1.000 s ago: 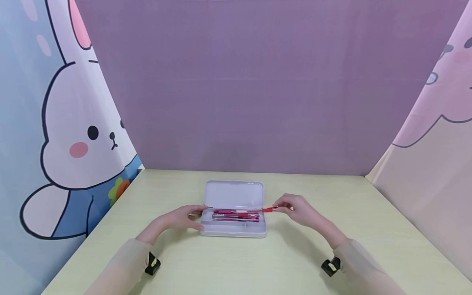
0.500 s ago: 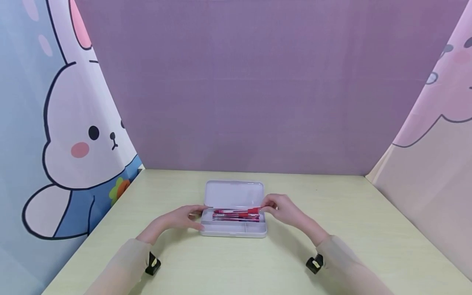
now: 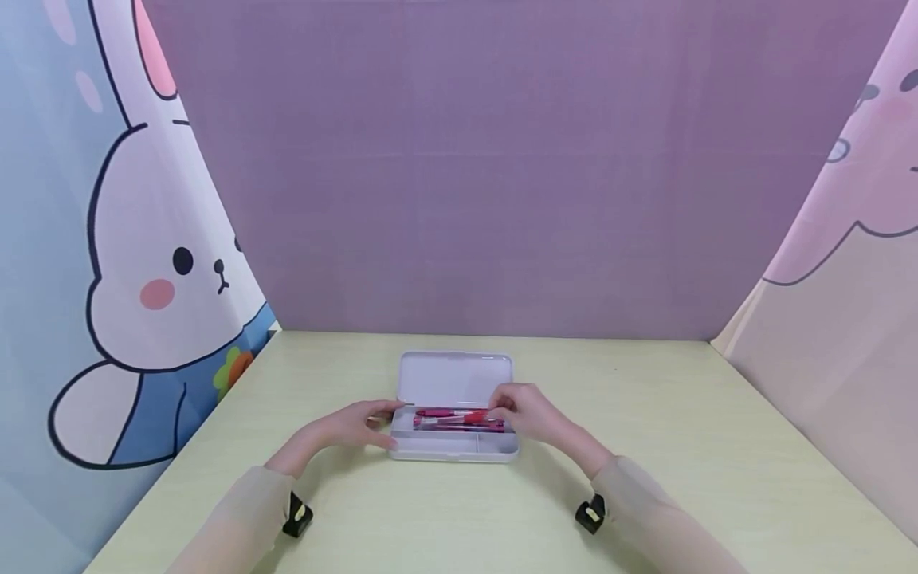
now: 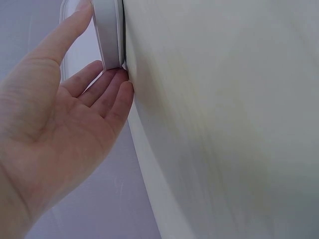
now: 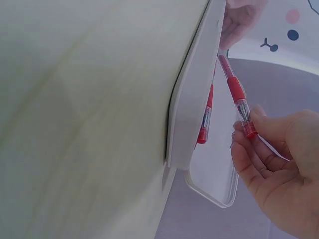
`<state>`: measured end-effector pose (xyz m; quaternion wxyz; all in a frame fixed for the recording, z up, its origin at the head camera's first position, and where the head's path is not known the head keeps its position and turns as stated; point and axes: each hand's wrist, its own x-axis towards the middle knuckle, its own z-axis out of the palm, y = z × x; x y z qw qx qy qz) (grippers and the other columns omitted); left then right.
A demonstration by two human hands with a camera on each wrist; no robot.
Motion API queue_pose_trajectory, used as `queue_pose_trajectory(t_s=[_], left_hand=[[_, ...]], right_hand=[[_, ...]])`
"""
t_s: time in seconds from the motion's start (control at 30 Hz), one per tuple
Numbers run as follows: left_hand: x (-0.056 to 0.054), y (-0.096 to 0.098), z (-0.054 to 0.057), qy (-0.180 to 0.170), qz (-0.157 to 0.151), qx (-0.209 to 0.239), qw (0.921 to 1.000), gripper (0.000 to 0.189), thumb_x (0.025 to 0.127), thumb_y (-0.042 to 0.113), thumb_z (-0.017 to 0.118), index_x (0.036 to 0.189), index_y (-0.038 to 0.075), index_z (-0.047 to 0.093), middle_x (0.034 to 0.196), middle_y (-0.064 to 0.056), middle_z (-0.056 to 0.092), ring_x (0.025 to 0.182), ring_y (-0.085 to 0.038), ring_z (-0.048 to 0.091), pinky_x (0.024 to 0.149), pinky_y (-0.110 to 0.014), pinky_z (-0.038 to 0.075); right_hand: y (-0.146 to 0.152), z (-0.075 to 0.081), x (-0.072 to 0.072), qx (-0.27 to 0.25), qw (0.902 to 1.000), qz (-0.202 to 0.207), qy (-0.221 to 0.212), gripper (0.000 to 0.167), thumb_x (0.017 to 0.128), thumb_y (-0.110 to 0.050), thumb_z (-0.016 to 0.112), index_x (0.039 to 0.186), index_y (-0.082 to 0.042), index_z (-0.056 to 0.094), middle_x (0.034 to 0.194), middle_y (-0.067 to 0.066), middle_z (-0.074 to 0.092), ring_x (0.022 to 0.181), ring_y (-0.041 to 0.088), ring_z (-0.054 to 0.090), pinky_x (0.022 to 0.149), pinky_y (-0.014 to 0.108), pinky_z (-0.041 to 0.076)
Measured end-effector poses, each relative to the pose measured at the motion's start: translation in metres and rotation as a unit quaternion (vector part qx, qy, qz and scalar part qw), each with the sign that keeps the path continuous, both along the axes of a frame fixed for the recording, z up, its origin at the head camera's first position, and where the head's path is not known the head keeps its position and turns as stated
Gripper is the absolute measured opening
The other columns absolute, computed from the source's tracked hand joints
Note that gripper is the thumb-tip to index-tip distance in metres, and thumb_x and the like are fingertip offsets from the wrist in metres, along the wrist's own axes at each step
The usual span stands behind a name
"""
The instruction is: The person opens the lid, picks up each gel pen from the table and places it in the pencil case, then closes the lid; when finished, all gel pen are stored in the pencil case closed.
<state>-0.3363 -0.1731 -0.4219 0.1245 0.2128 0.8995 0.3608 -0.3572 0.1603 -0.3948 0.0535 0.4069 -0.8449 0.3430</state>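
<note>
A white pencil case (image 3: 454, 456) lies opened flat on the table, its lid (image 3: 455, 379) tipped back. My left hand (image 3: 351, 422) holds its left end, thumb at the front corner and fingers at the back one. In the left wrist view the gently bent fingers (image 4: 102, 92) touch the case end. My right hand (image 3: 527, 410) pinches a red gel pen (image 5: 235, 89) by its capped end between thumb and fingertips. That pen slants over the back compartment, where several red and pink pens (image 3: 459, 427) lie lengthwise.
Two smaller front compartments (image 3: 433, 444) of the case show, split by a divider. The pale wooden table (image 3: 430, 518) runs back to a purple cloth wall (image 3: 459, 199). Cartoon-printed curtains (image 3: 143, 319) stand at both sides.
My right hand has moved left from beyond the case's right end to over its back compartment, carrying the red pen along. The left hand has stayed in place.
</note>
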Motion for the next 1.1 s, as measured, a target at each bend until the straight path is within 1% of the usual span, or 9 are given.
queue_pose_trajectory(t_s=[0.07,0.1,0.13,0.27,0.43,0.57,0.67,0.93,1.1], left_hand=[[0.0004,-0.0004,-0.0006,-0.003,0.002,0.001,1.0,0.076,0.079,0.035,0.075,0.141,0.007,0.041,0.143,-0.02,0.041,0.129,-0.037,0.042,0.108,-0.051,0.036],[0.0007,-0.0005,-0.0007,-0.005,0.004,0.002,1.0,0.076,0.079,0.035,0.075,0.141,0.008,0.041,0.143,-0.019,0.041,0.129,-0.037,0.042,0.108,-0.051,0.036],[0.0009,-0.0005,-0.0009,-0.003,0.002,0.001,1.0,0.077,0.079,0.035,0.075,0.141,0.007,0.041,0.143,-0.02,0.042,0.128,-0.037,0.043,0.108,-0.051,0.036],[0.0017,-0.0006,-0.0009,-0.006,0.007,0.004,0.9999,0.077,0.078,0.036,0.075,0.141,0.008,0.041,0.142,-0.019,0.042,0.128,-0.036,0.043,0.108,-0.051,0.036],[0.0024,-0.0014,-0.0009,-0.004,0.006,-0.002,1.0,0.077,0.078,0.036,0.075,0.141,0.008,0.041,0.142,-0.02,0.042,0.128,-0.037,0.043,0.108,-0.052,0.036],[0.0045,-0.0017,0.0,-0.003,0.006,-0.003,1.0,0.076,0.078,0.035,0.075,0.141,0.008,0.041,0.143,-0.02,0.041,0.128,-0.037,0.043,0.108,-0.052,0.036],[0.0061,-0.0014,0.001,-0.002,0.005,-0.004,1.0,0.076,0.079,0.035,0.075,0.141,0.007,0.041,0.143,-0.02,0.041,0.128,-0.037,0.043,0.108,-0.052,0.036],[0.0076,-0.0004,0.0019,-0.004,0.007,-0.009,0.9999,0.076,0.079,0.036,0.074,0.141,0.007,0.041,0.142,-0.02,0.042,0.128,-0.038,0.043,0.108,-0.052,0.036],[0.0063,-0.0004,0.0015,-0.003,0.006,-0.009,0.9999,0.076,0.079,0.035,0.074,0.141,0.006,0.041,0.142,-0.021,0.042,0.128,-0.038,0.043,0.108,-0.052,0.036]], right_hand=[[-0.0028,-0.0009,0.001,0.004,0.9999,-0.007,-0.009,0.005,0.083,-0.003,0.068,0.082,-0.003,0.063,0.075,0.004,0.065,0.066,0.014,0.06,0.057,0.017,0.052],[-0.0045,-0.0007,0.0016,0.007,0.9997,-0.013,-0.02,0.004,0.083,-0.003,0.068,0.082,-0.003,0.064,0.075,0.004,0.066,0.066,0.015,0.061,0.058,0.017,0.052],[-0.0058,-0.0013,0.0017,0.012,0.9995,-0.016,-0.024,0.004,0.084,-0.004,0.068,0.083,-0.002,0.064,0.076,0.005,0.066,0.066,0.016,0.061,0.057,0.017,0.052],[-0.0091,-0.0032,0.0016,0.033,0.9987,-0.027,-0.029,0.004,0.085,-0.005,0.067,0.087,-0.002,0.067,0.078,0.006,0.068,0.067,0.011,0.059,0.058,0.015,0.05],[-0.01,-0.006,0.0008,0.052,0.9979,-0.033,-0.018,0.007,0.084,-0.007,0.068,0.088,-0.003,0.07,0.081,0.004,0.068,0.07,0.006,0.057,0.061,0.015,0.05],[-0.0105,-0.0079,0.0016,0.064,0.9975,-0.027,0.008,0.005,0.083,-0.008,0.07,0.086,-0.004,0.07,0.079,0.002,0.066,0.072,0.007,0.057,0.063,0.016,0.05],[-0.0101,-0.0089,0.0015,0.07,0.997,-0.026,0.019,0.004,0.083,-0.008,0.07,0.085,-0.004,0.07,0.079,0.0,0.065,0.073,0.008,0.056,0.063,0.017,0.05],[-0.0081,-0.0098,0.0007,0.089,0.9956,-0.028,0.012,0.004,0.083,-0.008,0.07,0.084,-0.005,0.072,0.077,-0.002,0.061,0.071,0.006,0.051,0.061,0.017,0.046],[-0.0072,-0.0102,-0.0001,0.107,0.9936,-0.033,0.015,0.004,0.083,-0.007,0.07,0.083,-0.005,0.074,0.075,-0.002,0.061,0.07,0.006,0.053,0.061,0.017,0.047]])
